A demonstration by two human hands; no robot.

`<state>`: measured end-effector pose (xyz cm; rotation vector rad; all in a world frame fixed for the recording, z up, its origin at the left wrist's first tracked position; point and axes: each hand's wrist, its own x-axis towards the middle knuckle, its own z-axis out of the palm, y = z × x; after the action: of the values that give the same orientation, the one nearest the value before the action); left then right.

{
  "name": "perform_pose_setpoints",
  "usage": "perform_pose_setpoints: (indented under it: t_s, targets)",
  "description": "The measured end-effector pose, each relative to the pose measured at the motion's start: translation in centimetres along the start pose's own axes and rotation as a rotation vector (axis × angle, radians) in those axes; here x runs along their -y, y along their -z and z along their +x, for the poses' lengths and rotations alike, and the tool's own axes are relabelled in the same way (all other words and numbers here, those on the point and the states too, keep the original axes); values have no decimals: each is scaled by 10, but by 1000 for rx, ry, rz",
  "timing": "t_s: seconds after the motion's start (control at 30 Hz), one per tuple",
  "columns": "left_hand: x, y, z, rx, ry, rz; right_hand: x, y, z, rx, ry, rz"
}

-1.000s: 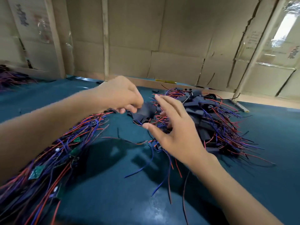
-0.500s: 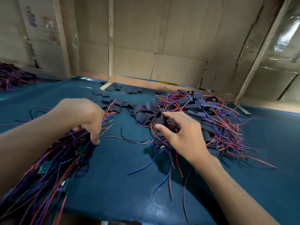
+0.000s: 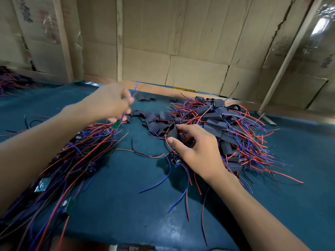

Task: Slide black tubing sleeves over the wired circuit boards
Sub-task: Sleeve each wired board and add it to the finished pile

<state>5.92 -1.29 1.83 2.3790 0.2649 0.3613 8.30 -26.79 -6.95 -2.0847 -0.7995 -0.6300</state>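
Tubing sleeve in hand: one black sleeve (image 3: pixel 173 131), pinched between thumb and forefinger of the right hand (image 3: pixel 196 151), at the near-left edge of the sleeved pile.
Wired board in hand: one small green circuit board (image 3: pixel 116 125) hangs by its blue and red wires from the left hand (image 3: pixel 110 102), just above the far end of the bare-board pile.
Change, left hand: half a second ago it was low, fingers down in the bare-board pile; now it is raised and further away, fingers closed on the wires, with the board lifted free. The hand is blurred, so I cannot tell exactly which fingers pinch.
Change, right hand: it was already at this spot among the sleeves; now the sleeve stands up clearly between the fingertips.
Meaning for the task: I judge that both parts for one new unit are now picked. Next the wires must be threaded into the sleeve mouth; the two hands are well apart for now.
Count, hands: two, both busy.
Count, piles: two main ones on the blue-green table cover (image 3: pixel 126 196): bare wired boards (image 3: pixel 72 160) at left, sleeved boards (image 3: pixel 226 127) at right. A third bundle of wires (image 3: pixel 10 82) is at far left.
Count, loose empty sleeves: a scattered group (image 3: pixel 145 116) between the hands, too overlapped to count exactly.
Count, bare boards visible: about three or four green ones show; more are hidden under wires.
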Motion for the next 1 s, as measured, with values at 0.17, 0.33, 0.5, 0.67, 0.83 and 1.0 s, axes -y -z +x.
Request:
perform_pose_setpoints:
  t_s: [0.17,0.33,0.5,0.67,0.83,1.0]
  targets:
    - [-50,-4,0,-75,-148,-720,5,-1,2,28,-259,388]
    - [-72,-42,-1,-46,-18,-1163,11,7,10,37,-431,1058]
    - [-58,-89,-2,-21,90,-1333,8,19,15,97,-562,1454]
    - [-54,-117,-13,317,73,-1290,6,15,16,55,-599,1430]
    - [-53,-124,-10,476,253,-1129,10,11,16,-3,-572,1354]
    - [-58,-122,-5,240,153,-1415,10,18,17,-26,-490,1336]
